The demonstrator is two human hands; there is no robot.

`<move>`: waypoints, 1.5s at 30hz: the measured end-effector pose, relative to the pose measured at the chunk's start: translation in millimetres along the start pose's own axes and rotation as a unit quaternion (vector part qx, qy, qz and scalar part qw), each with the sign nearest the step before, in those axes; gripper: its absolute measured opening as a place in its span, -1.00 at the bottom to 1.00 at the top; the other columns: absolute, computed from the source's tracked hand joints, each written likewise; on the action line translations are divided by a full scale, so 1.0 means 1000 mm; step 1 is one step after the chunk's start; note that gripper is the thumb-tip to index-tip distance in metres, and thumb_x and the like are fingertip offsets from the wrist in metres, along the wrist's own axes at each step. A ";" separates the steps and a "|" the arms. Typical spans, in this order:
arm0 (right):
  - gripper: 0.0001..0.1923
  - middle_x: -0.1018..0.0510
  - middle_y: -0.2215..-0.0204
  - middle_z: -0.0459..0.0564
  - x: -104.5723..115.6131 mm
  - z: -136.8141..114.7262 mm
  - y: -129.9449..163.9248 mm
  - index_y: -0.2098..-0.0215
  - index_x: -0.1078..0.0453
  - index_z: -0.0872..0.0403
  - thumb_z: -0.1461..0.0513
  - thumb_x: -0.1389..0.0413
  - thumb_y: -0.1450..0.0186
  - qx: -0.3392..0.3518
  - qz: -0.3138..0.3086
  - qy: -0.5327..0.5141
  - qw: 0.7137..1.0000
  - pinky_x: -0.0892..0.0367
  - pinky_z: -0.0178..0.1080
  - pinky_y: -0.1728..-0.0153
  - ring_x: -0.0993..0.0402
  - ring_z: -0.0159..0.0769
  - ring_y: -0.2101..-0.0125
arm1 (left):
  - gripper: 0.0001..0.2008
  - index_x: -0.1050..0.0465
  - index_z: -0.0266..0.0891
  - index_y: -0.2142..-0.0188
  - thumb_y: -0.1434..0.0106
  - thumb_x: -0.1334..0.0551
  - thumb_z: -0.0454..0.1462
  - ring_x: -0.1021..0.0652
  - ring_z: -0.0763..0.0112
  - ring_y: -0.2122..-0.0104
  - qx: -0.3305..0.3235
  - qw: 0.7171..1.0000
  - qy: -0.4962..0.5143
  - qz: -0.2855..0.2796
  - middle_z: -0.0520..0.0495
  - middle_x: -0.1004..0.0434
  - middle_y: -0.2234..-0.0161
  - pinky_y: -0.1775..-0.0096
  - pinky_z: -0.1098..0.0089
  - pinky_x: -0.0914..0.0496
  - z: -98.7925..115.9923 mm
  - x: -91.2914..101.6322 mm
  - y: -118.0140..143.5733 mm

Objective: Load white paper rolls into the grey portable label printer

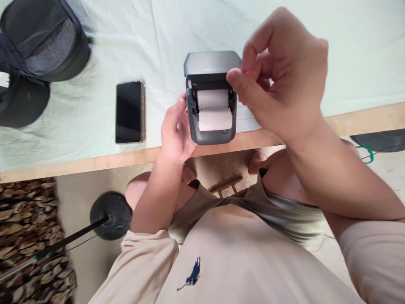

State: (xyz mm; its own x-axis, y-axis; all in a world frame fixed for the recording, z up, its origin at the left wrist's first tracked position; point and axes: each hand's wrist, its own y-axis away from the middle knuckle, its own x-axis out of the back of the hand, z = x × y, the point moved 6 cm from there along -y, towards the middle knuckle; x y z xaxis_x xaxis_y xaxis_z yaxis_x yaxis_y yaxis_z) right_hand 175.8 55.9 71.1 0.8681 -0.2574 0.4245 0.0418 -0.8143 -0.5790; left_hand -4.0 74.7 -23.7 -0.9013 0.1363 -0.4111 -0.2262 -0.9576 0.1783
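Observation:
A small dark grey thermal printer point(213, 137) stands at the table's front edge with its lid point(211, 63) raised. Inside sits a white paper roll point(212, 99), and a strip of its paper point(215, 120) lies out over the front. My left hand point(177, 128) is closed against the printer's left side; some of its fingertips are hidden behind the body. On the other side, my right hand point(280, 76) has its thumb and forefinger closed at the lid's front right corner, the other fingers curled in.
A smartphone point(129, 112) lies left of the printer on the pale green tablecloth point(164, 25). An unzipped black case point(47, 42) occupies the far left corner. Below the wooden table edge point(139, 159) are my legs and a round black stand base point(110, 215) with a pole.

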 end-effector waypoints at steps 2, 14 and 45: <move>-0.79 -0.53 0.36 -0.13 0.001 -0.003 0.000 0.33 -0.26 -0.08 0.20 -0.18 -0.45 0.006 0.009 -0.043 0.999 -0.46 -0.15 0.35 -0.69 -0.20 0.28 | -0.74 -0.59 0.02 0.05 -0.32 -0.33 -0.02 -0.33 -0.08 -0.55 -0.003 1.000 -0.003 -0.012 -0.08 -0.75 -0.01 -0.32 0.02 -0.54 -0.002 0.001 0.000; -0.50 -0.77 0.24 0.02 -0.030 0.023 0.007 -0.04 -0.56 -0.13 0.28 -0.30 -0.11 -0.052 -0.206 0.323 0.922 -0.38 -0.04 0.37 -0.63 0.10 0.32 | -0.57 -0.58 0.01 -0.03 -0.17 -0.54 -0.09 -0.34 -0.23 -0.54 0.019 0.999 -0.002 -0.039 -0.09 -0.75 -0.01 -0.32 -0.01 -0.56 -0.010 0.001 0.005; -0.48 -0.57 -0.18 0.15 0.090 0.091 0.027 -0.25 -0.47 -0.02 0.11 -0.27 -0.34 -0.048 0.091 0.270 0.957 -0.43 0.15 -0.19 -0.56 0.09 -0.18 | -0.77 -0.66 -0.15 0.06 -0.37 -0.34 -0.13 -0.75 0.15 -0.03 -0.021 1.000 0.011 -0.015 -0.09 -0.72 0.15 0.00 0.32 -0.67 -0.001 0.004 -0.005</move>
State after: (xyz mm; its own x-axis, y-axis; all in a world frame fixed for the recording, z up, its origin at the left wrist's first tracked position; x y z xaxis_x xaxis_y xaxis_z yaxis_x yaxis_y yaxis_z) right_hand 300.0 58.0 29.7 0.4726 -0.6103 0.6357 -0.1538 -0.7674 -0.6224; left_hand -6.6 79.8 -26.9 -0.8859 0.1595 -0.4356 -0.2363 -0.9632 0.1281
